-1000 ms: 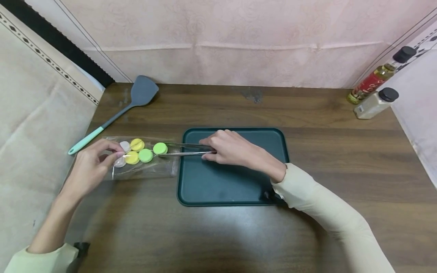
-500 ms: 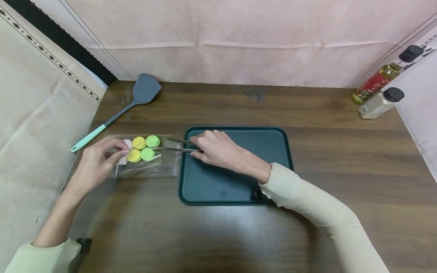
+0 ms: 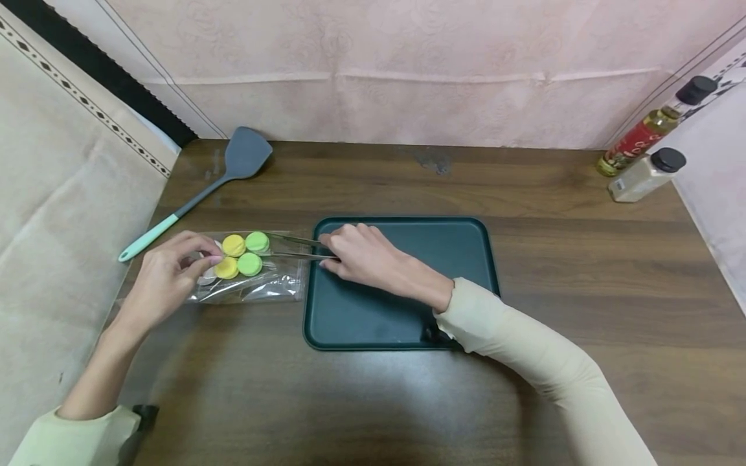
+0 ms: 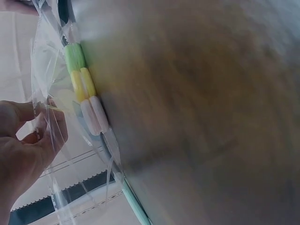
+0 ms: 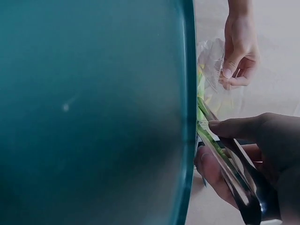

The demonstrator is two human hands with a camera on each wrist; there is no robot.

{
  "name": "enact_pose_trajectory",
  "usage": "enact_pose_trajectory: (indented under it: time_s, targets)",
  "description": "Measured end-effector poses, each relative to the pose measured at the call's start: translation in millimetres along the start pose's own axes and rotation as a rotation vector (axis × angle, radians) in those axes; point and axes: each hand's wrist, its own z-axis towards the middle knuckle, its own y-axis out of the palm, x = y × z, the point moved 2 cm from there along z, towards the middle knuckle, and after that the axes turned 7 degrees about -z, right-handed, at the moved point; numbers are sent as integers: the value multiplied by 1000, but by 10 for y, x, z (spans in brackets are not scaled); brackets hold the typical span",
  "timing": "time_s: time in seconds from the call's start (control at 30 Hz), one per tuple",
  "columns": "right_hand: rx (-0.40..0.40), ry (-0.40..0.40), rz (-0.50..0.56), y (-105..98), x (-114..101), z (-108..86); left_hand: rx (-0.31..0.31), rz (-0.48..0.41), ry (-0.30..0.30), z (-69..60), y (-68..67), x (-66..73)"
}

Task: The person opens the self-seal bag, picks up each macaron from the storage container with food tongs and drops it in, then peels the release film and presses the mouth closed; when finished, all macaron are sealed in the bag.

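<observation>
With finger and thumb my left hand [image 3: 169, 278] pinches the upper film of a clear plastic bag [image 3: 274, 286] at its left part. Inside lie two yellow macarons [image 3: 234, 245], two green macarons [image 3: 250, 264] and pale pinkish-white macarons [image 4: 93, 116], partly hidden by the fingers in the head view. My right hand [image 3: 370, 259] grips metal tongs [image 5: 236, 180] over the left part of the dark teal tray [image 3: 402, 323]. The tongs' arms reach left into the bag, their tips around or beside the far green macaron; which of these is unclear.
A spatula [image 3: 204, 195] with a grey head and mint handle lies behind the bag on the wooden table [image 3: 326, 408]. At the back right stand an oil bottle [image 3: 635, 141] and a black-capped shaker [image 3: 644, 176]. Cloth hangs behind the table.
My right hand has moved left with the tongs, and the far green macaron has slid left, up against the far yellow one. My left hand has stayed nearly still on the bag.
</observation>
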Motion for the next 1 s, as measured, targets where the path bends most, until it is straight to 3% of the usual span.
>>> enact_pose_trajectory:
  time_s: [0.27, 0.4, 0.53, 0.73, 0.9, 1.0]
  targets:
    - [-72, 38, 90, -96, 82, -106, -3, -1, -20, 11, 9, 13]
    - [-118, 71, 120, -216, 165, -368, -10, -2, -24, 10, 20, 15]
    - [-121, 114, 154, -336, 306, -758, -7, 0, -22, 4, 17, 19]
    - [2, 176, 223, -429, 558, -1455, -11, -3, -18, 13, 12, 18]
    - [112, 310, 284, -448, 733, -1982, -14, -1, -12, 14, 5, 7]
    - [216, 394, 218, -450, 825, -2246, -19, 5, -15, 4, -4, 3]
